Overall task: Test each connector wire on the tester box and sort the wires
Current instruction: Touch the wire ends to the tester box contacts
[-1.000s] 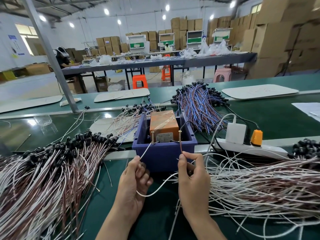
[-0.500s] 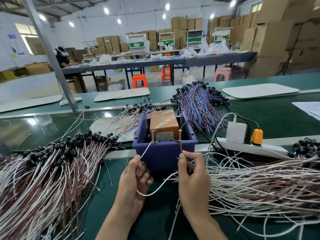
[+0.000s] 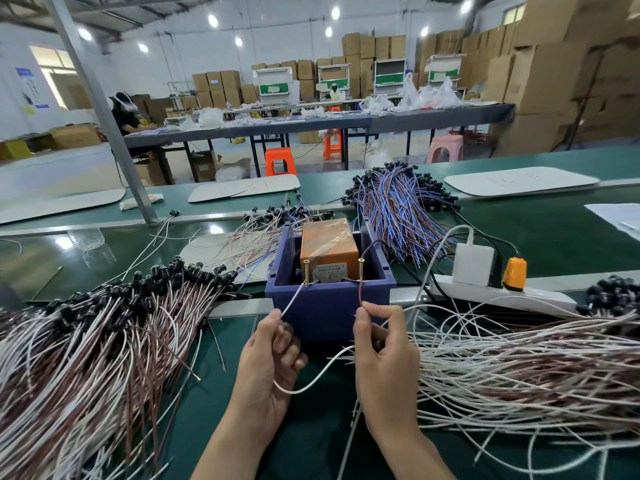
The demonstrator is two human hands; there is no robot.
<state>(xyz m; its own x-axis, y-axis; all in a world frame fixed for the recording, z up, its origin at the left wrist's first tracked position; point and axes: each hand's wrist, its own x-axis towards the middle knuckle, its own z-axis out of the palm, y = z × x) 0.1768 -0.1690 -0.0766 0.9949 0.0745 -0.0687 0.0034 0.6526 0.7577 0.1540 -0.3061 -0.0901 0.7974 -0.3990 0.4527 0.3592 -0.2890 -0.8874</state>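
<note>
An orange tester box point(image 3: 329, 249) sits inside a blue plastic bin point(image 3: 329, 306), with two brass screws standing at the bin's front rim. My left hand point(image 3: 270, 362) pinches the white lead point(image 3: 294, 297) of a connector wire, whose tip touches the left screw point(image 3: 306, 270). My right hand point(image 3: 384, 355) pinches the brown lead point(image 3: 361, 292), whose tip reaches up to the right screw point(image 3: 361, 268). The white lead loops below and between both hands. A large pile of white and brown wires point(image 3: 93, 344) with black connectors lies to the left, and another pile point(image 3: 519, 358) to the right.
A bundle of blue and brown wires point(image 3: 398, 206) lies behind the bin. A white power strip point(image 3: 502, 294) with a white adapter and an orange plug sits at the right. A slanted metal post point(image 3: 104, 116) rises at the left. White trays lie on the far green belt.
</note>
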